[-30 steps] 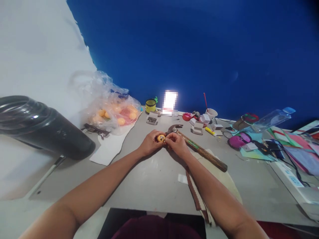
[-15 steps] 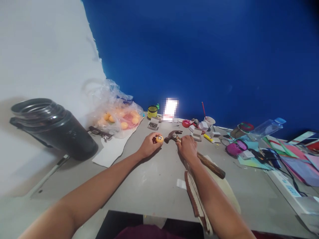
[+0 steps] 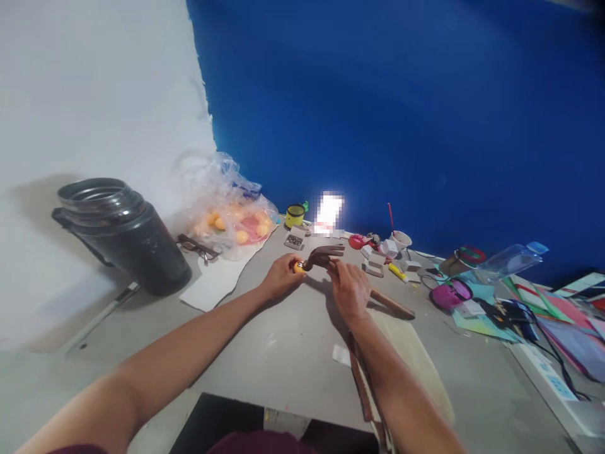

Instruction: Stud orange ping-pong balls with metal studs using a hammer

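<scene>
My left hand (image 3: 280,277) is closed on a small orange ball (image 3: 297,268) at the middle of the table. Shiny metal bits show on the ball's top. A claw hammer (image 3: 323,254) is in my right hand (image 3: 350,291), gripped close to its head. Its wooden handle sticks out behind the hand to the right. The hammer's striking face is right at the ball; whether they touch I cannot tell. A small open box of metal pieces (image 3: 295,239) lies just beyond my left hand.
A dark flask (image 3: 123,246) leans at the left, beside glasses (image 3: 196,249) and a plastic bag of orange balls (image 3: 227,217). Behind stand a yellow tin (image 3: 294,216) and a cup (image 3: 401,239). Papers, cables and a power strip (image 3: 548,372) lie right, a folded cloth (image 3: 401,347) near my right forearm.
The hammer has been raised and brought left, its head now at the ball. My left hand still holds the ball, now turned a little. The view has shifted slightly.
</scene>
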Tool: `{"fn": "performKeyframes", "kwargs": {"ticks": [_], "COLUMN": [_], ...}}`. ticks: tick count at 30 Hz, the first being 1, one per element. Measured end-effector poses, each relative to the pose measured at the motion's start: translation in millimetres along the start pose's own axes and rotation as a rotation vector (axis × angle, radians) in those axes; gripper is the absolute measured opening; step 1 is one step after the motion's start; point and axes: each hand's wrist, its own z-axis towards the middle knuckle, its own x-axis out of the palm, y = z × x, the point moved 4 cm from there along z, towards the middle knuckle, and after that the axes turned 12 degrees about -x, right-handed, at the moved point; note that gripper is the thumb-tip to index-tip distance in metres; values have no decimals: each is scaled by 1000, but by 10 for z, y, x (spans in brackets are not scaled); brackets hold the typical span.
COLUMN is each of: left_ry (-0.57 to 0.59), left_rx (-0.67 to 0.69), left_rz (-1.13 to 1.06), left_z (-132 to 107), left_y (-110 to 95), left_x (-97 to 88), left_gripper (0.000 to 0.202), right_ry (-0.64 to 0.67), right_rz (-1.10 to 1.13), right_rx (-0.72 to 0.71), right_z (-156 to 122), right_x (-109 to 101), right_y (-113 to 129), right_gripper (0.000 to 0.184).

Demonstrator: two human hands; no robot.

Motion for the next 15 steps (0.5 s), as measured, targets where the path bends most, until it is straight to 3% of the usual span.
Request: {"fn": "performKeyframes", "kwargs": {"ticks": [5, 11, 15], "left_ry": [-9, -10, -23], "left_rx": [-82, -41, -78], "left_rz": [-49, -27, -32], "left_z": [-32, -33, -31], "left_y": [-7, -50, -31], "left_x": [23, 20, 20], "left_gripper": [38, 30, 33], "right_ry": [-65, -24, -71], "right_rz": [4, -2, -10], "right_rx": [42, -54, -14], "right_z": [8, 38, 36], "right_x": [-43, -77, -111], "right_y": [-56, 10, -7], "right_gripper": [30, 23, 27]}}
